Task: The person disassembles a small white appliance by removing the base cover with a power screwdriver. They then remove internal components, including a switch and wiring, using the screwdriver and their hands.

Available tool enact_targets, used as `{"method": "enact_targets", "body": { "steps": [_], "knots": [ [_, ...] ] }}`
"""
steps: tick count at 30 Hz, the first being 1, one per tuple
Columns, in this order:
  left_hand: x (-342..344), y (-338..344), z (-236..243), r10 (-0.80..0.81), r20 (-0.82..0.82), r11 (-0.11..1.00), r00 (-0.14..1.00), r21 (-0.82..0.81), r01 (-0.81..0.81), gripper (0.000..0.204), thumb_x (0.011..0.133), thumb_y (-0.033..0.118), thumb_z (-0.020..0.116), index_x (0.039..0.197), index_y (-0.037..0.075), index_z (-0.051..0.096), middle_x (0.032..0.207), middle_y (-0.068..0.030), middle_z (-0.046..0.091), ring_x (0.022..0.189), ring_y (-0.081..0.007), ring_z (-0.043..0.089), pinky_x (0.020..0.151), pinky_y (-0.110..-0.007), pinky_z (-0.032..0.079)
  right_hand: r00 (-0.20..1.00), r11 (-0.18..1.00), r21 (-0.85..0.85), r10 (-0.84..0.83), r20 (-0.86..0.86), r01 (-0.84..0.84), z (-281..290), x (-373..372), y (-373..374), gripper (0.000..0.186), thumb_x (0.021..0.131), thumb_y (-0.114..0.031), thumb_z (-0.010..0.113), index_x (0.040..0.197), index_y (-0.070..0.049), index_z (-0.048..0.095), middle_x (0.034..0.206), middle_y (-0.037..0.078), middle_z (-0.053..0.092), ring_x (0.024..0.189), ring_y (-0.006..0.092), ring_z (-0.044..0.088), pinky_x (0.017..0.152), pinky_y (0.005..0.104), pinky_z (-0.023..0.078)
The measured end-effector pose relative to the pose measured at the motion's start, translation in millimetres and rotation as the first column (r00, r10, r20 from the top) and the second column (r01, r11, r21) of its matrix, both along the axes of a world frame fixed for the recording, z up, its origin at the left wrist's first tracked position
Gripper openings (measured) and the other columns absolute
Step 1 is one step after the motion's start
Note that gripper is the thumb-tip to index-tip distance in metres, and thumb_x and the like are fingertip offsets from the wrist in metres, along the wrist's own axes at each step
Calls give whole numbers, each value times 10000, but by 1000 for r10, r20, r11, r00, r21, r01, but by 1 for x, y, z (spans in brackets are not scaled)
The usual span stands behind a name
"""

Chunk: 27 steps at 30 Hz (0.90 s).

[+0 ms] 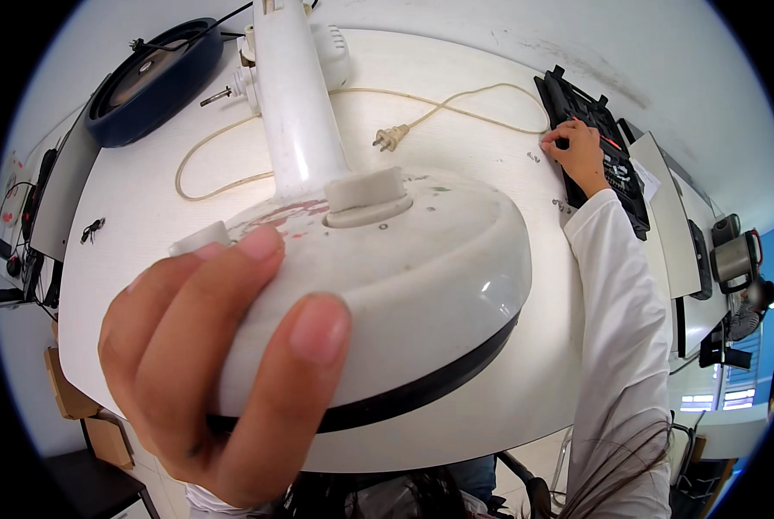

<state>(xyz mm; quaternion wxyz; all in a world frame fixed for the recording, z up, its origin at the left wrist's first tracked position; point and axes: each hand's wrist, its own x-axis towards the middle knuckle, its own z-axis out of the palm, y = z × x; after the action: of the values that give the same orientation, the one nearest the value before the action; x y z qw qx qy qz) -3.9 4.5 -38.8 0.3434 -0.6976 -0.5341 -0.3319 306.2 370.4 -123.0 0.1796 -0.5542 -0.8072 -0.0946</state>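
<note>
A white electric fan base with a rotary knob and a black lower rim stands large before me. My left hand is closed round its near left edge, thumb and fingers on the top surface. From the base a white column runs away to the fan's motor, whose bare shaft points left. Over on the right, my right hand is at the edge of a black tool case, thumb and fingertips pinched together. Whatever lies in that pinch is too small to make out. Small screws lie near this hand.
The cream power cord loops across the white table, its plug lying behind the base. A dark blue round part leans at the far left. A small black item lies at the left. Beyond the right edge stands a metal pot.
</note>
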Motion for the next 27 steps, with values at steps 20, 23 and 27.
{"method": "enact_targets", "body": {
  "steps": [20,23,27],
  "knots": [
    [-1,-4,7,-30,-15,997,999,-77,29,760,613,320,851,1235,34,521,1136,-230,588,997,-334,602,806,-401,506,978,949,-236,193,-83,-207,17,-17,-34,157,785,-119,698,921,-40,700,836,122,690,777,256,656,727,333,504],
    [0,-4,7,-42,6,997,999,-70,42,750,613,322,849,1227,35,530,1132,-225,594,1000,-334,601,808,-401,506,967,954,-169,230,-113,-247,16,-11,-36,149,804,-102,677,941,-43,687,866,128,678,783,250,647,727,322,498],
    [0,-3,7,-34,12,997,999,-71,34,741,613,327,847,1220,36,537,1131,-221,600,1005,-335,598,813,-402,504,953,959,-77,260,-156,-274,24,14,-22,96,844,-78,634,927,-45,671,863,116,641,797,218,621,719,303,479]
  ]
}}
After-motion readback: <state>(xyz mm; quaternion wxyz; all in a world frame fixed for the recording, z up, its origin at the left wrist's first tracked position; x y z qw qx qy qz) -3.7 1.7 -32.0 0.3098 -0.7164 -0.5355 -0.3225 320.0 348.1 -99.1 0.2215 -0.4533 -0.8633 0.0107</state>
